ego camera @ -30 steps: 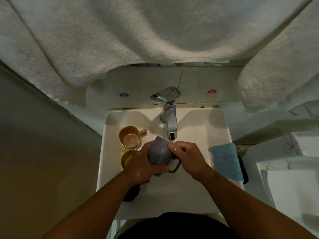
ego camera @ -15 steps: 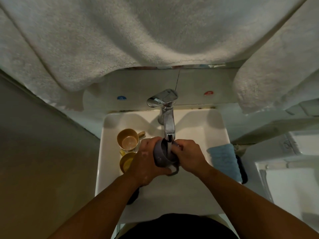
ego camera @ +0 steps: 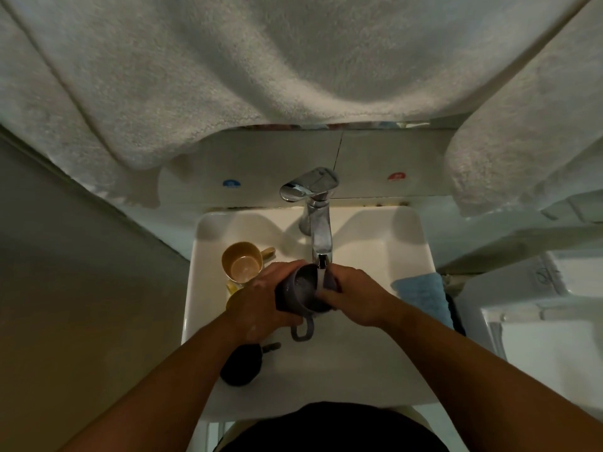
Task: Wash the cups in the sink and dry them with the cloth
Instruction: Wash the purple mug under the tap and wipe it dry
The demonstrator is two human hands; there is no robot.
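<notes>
Under the tap spout, rinse step judged in hand: grey cup (ego camera: 301, 290) held mouth-up and tilted toward the camera, with a thin stream from the tap (ego camera: 318, 220) falling onto its rim at the right side. Left hand (ego camera: 264, 301) wrapped round the cup's left wall, fingers curled over the outside, thumb side toward the base; firm hold. Right hand (ego camera: 354, 296) closed on the cup's right rim, fingertips apparently at or inside the lip; whether rubbing or merely steadying not determinable. Cup handle (ego camera: 302, 329) pointed down toward the body, free of both hands. Just left of the hands, in the sink (ego camera: 408, 243): tan cup (ego camera: 243, 264) upright, some water or residue in the bottom; a yellow cup (ego camera: 232, 293) mostly hidden behind the left wrist; a dark cup (ego camera: 240, 365) lying nearer the front edge under the left forearm. All three judged still unwashed. Blue cloth (ego camera: 422, 296) draped on the right rim of the sink, near the right hand, untouched. Large pale towel (ego camera: 293, 76) hung overhead. Next move judged to call for turning the cup under the stream to rinse all sides, tipping it out, then a reach right for the cloth; wet cup likely slippery, so grip on the handle advisable.
</notes>
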